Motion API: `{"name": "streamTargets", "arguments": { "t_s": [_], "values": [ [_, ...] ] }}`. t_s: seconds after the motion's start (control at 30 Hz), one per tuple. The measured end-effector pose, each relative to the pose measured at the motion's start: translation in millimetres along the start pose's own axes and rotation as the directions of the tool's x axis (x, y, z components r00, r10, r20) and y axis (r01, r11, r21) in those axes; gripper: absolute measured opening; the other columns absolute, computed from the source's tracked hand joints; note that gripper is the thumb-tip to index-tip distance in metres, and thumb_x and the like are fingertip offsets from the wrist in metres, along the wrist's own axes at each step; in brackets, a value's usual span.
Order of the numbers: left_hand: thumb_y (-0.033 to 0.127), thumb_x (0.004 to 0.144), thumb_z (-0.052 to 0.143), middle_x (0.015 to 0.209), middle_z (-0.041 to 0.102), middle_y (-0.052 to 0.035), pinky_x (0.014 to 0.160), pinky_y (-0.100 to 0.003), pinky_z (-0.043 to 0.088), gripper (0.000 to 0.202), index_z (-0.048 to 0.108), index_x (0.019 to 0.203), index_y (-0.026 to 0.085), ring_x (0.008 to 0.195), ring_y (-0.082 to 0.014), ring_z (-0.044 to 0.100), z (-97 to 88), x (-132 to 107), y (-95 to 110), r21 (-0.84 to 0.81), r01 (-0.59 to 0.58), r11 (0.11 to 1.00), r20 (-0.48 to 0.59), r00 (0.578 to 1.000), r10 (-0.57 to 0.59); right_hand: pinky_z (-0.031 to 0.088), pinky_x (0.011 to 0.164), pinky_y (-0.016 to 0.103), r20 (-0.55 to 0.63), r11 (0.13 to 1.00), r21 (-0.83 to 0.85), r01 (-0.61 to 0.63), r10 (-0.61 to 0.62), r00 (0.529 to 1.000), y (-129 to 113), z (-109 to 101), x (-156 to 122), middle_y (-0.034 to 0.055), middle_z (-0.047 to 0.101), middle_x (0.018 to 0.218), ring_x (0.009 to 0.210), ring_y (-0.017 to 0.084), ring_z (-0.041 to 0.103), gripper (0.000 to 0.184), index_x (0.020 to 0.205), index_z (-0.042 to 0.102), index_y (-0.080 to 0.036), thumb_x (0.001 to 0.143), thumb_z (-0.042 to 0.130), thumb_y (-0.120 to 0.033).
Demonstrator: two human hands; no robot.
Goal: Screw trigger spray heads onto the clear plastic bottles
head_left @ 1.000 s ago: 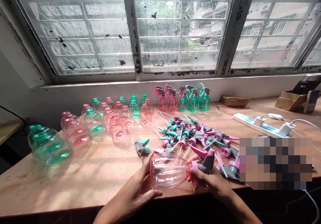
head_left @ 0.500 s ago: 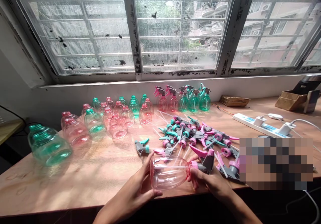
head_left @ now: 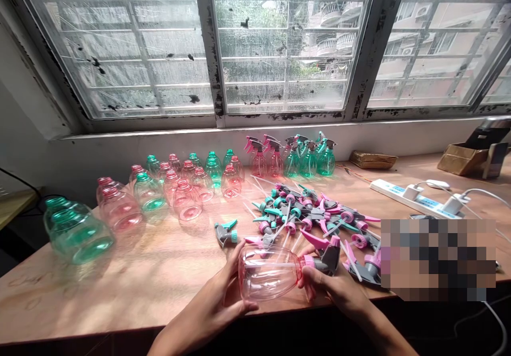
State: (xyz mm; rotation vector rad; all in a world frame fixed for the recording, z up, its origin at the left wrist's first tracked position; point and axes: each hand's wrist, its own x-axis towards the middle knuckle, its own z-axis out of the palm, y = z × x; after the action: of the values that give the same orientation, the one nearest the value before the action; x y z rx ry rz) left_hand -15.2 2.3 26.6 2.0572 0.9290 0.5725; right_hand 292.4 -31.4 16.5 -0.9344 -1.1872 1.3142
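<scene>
A clear pink spray bottle (head_left: pixel 268 275) lies sideways between my hands at the table's front edge, its base to the left. My left hand (head_left: pixel 227 287) is wrapped round the base end. At the neck, the fingers of my right hand (head_left: pixel 325 284) grip near the pink collar of the grey and pink trigger head (head_left: pixel 328 255), which sits on the bottle's mouth. The bottle's straw shows inside. Just beyond lies a heap of loose trigger heads (head_left: pixel 303 212) in pink, teal and grey. One teal and grey trigger head (head_left: pixel 225 233) lies apart, left of the heap.
Open pink and green bottles (head_left: pixel 187 207) stand in rows on the left of the wooden table (head_left: pixel 131 287). Several bottles with trigger heads (head_left: pixel 308 162) stand by the window wall. A power strip (head_left: pixel 415 199) with cables and a cardboard box (head_left: pixel 459 159) are on the right.
</scene>
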Motion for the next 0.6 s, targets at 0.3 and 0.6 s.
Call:
{"name": "streamTargets", "arguments": {
  "t_s": [0.3, 0.6],
  "values": [
    [0.027, 0.098, 0.072, 0.183, 0.012, -0.0038, 0.133, -0.057, 0.019, 0.098, 0.009, 0.173, 0.036, 0.167, -0.0375, 0.017, 0.2, -0.8, -0.5, -0.008, -0.010, 1.000, -0.008, 1.000, 0.010, 0.054, 0.058, 0.031, 0.012, 1.000, 0.018, -0.002, 0.002, 1.000, -0.2, -0.3, 0.4, 0.0017, 0.079, 0.069, 0.055, 0.019, 0.065, 0.048, 0.101, 0.066, -0.022, 0.084, 0.087, -0.061],
    [0.025, 0.098, 0.072, 0.184, 0.010, -0.0023, 0.134, -0.057, 0.014, 0.099, 0.007, 0.173, 0.038, 0.167, -0.0364, 0.013, 0.1, -0.7, -4.2, 0.028, -0.023, 0.999, -0.015, 1.000, 0.023, 0.055, 0.060, 0.032, 0.001, 1.000, -0.010, 0.003, -0.003, 1.000, -0.5, -0.6, -0.1, 0.0008, 0.078, 0.068, 0.055, 0.018, 0.065, 0.047, 0.101, 0.066, -0.022, 0.085, 0.086, -0.061]
  ]
}}
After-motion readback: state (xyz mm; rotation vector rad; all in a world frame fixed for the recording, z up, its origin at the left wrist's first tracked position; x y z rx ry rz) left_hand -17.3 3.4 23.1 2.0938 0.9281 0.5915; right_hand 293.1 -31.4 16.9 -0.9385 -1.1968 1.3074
